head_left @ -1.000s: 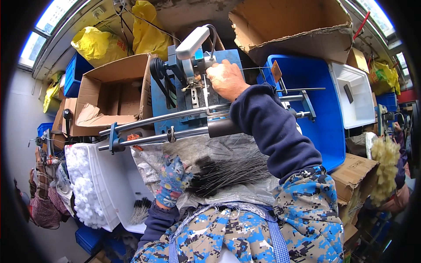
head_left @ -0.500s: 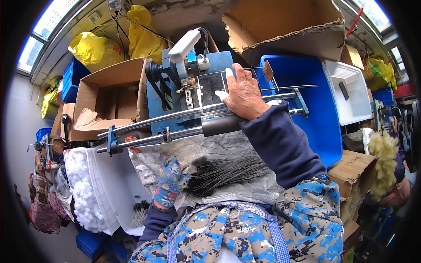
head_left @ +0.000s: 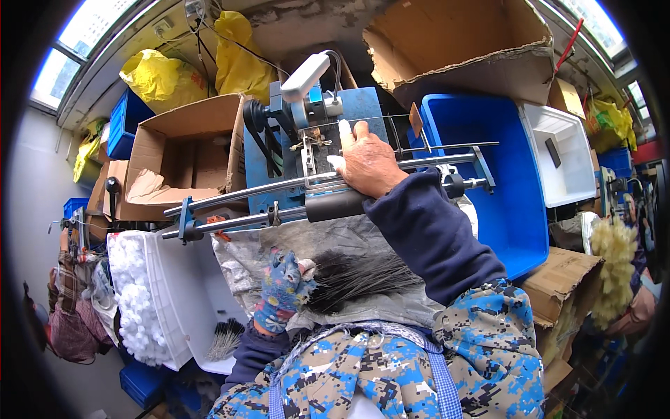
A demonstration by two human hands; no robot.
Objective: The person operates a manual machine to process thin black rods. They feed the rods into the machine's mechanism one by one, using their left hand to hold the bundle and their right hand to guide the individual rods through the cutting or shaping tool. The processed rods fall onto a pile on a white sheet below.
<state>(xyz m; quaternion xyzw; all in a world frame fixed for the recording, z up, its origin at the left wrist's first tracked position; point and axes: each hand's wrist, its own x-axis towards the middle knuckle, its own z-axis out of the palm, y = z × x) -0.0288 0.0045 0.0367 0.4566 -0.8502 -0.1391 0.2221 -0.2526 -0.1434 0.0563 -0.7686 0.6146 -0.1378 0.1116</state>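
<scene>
head view: right hand (head_left: 366, 164) lies flat, fingers spread, on the blue machine (head_left: 289, 164) above its two steel rails (head_left: 279, 202). gloved left hand (head_left: 281, 292) grips a dark bristle bundle (head_left: 363, 279) lying on grey sheeting just below the rails.

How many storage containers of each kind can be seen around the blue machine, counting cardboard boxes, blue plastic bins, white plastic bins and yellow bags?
Cardboard boxes: 3 (open box left of the machine, torn box at top, box at lower right)
Blue plastic bins: 2 (large bin, crate at upper left)
White plastic bins: 2 (right, lower left)
Yellow bags: 2 ()
Total: 9
</scene>
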